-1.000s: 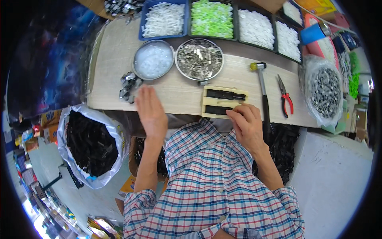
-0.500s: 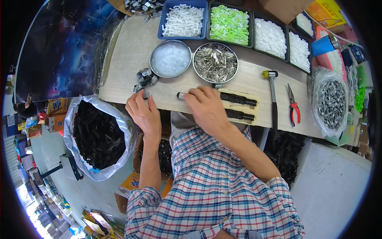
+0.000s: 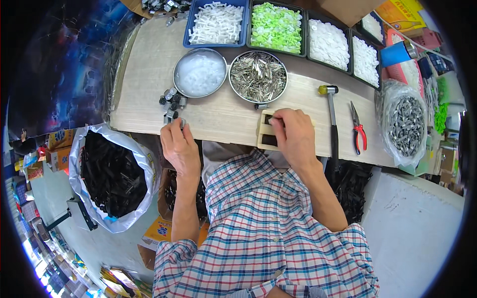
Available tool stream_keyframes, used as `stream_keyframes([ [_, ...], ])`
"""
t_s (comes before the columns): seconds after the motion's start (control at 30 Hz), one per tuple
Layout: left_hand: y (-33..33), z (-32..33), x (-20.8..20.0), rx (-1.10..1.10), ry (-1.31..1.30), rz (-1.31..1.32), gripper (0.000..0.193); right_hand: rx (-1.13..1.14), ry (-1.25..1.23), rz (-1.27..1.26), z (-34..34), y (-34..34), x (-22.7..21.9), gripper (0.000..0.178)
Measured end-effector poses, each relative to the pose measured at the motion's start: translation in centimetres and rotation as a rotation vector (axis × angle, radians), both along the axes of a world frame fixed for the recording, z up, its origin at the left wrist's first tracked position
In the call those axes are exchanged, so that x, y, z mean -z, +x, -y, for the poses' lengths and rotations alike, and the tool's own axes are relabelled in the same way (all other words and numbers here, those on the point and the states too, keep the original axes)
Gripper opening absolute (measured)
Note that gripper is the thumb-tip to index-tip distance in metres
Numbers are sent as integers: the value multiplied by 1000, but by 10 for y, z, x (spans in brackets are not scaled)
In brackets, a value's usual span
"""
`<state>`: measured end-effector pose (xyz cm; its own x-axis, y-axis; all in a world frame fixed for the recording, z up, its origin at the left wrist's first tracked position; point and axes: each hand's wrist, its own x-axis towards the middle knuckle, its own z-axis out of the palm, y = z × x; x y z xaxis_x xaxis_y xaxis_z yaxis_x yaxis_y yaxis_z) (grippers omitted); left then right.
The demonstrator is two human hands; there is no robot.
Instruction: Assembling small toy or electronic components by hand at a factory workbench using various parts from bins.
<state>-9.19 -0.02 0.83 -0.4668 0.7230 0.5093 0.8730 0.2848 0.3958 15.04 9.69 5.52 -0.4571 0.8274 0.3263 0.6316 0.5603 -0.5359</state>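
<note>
Wooden jig (image 3: 269,130) sits at the bench edge under my right hand (image 3: 294,138), fingers curled onto a black piece in its slot. My left hand (image 3: 180,146) pinches a small metal part (image 3: 182,122). Pushed crooked, the piece could jam; the part could slip off the edge.

Both forearms reach forward, left hand (image 3: 180,146) curled with fingertips pinched, right hand (image 3: 296,137) palm-down, fingers bent.
</note>
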Motion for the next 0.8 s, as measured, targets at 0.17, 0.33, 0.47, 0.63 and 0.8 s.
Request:
stream_keyframes([
  [0.17,20,3,-7,26,-90,12,23,-5,17,86,-11,1,12,14],
  [0.33,41,5,-8,119,-145,-20,27,-74,108,52,-19,5,16,16],
  [0.47,59,0,-10,222,-148,3,30,-245,110,50,-19,18,10,18],
  [0.63,74,-14,-11,348,-106,117,27,-236,82,23,-18,21,12,21],
  [0.8,76,-30,-9,447,-38,150,27,-215,115,-38,-17,21,21,21],
])
